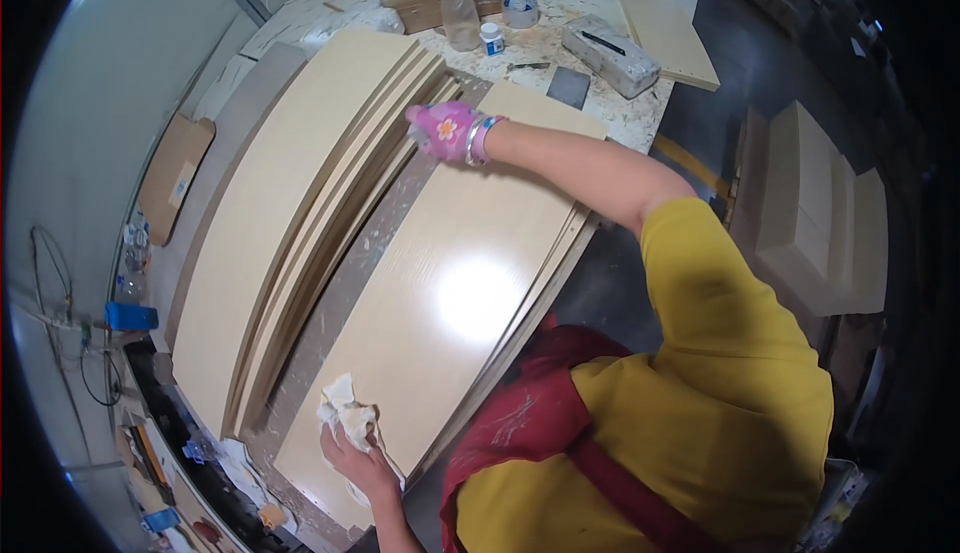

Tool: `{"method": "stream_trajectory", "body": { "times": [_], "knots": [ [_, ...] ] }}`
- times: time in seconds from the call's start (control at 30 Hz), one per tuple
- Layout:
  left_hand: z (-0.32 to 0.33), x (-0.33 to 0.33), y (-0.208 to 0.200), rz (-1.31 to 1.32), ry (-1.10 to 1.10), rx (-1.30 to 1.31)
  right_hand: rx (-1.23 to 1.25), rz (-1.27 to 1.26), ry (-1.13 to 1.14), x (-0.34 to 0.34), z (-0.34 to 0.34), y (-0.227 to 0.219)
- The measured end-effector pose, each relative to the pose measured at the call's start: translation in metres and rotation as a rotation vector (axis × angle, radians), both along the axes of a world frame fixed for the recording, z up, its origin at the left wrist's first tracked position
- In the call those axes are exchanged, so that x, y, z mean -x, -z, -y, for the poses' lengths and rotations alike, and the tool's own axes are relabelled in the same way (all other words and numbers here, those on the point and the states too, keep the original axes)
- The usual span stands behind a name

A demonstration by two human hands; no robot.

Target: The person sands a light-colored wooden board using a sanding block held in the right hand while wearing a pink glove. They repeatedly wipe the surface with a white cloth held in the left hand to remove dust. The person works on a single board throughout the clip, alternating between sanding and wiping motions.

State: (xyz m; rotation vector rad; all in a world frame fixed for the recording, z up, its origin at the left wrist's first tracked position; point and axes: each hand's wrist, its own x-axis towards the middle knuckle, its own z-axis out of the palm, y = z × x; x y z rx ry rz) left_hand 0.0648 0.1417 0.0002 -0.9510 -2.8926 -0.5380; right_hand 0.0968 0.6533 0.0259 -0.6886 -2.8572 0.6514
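Observation:
My left hand [362, 465], bare, is closed on a crumpled white cloth [348, 419] at the near left end of a pale wood-coloured panel [400, 303]. The cloth rests on the panel, which lies flat on others, and a bright light reflects off its surface. My right hand [447, 133] wears a pink glove with a flower on it. Its fingers are curled, at the far end of the gap between this panel and a stack of similar panels [290, 163]. What those fingers hold, if anything, is hidden.
Behind the stacks, the worktable [545, 45] carries a clear bottle [460, 13], a small white jar [492, 39], a tape roll [520, 11] and a wrapped grey block [612, 55]. More pale boards [655, 23] jut past its far right edge. A blue box [131, 317] sits at the left.

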Motion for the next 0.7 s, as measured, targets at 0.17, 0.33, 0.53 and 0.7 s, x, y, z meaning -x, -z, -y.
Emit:
{"method": "stream_trajectory", "body": {
  "times": [0.17,0.33,0.53,0.7],
  "knots": [
    [-0.014,-0.001,-0.002,-0.011,-0.085,0.025,-0.143,0.085,0.090,-0.035,-0.098,-0.002],
    [-0.008,0.011,0.009,-0.030,-0.090,0.041,-0.257,0.105,0.292,-0.110,-0.189,0.019],
    [-0.056,0.018,0.005,0.094,0.066,-0.038,0.536,-0.441,0.660,-0.149,-0.177,0.011],
    [-0.150,0.012,0.001,0.042,0.388,0.023,1.336,-1.052,0.645,-0.148,-0.160,0.054]
  ]
}}
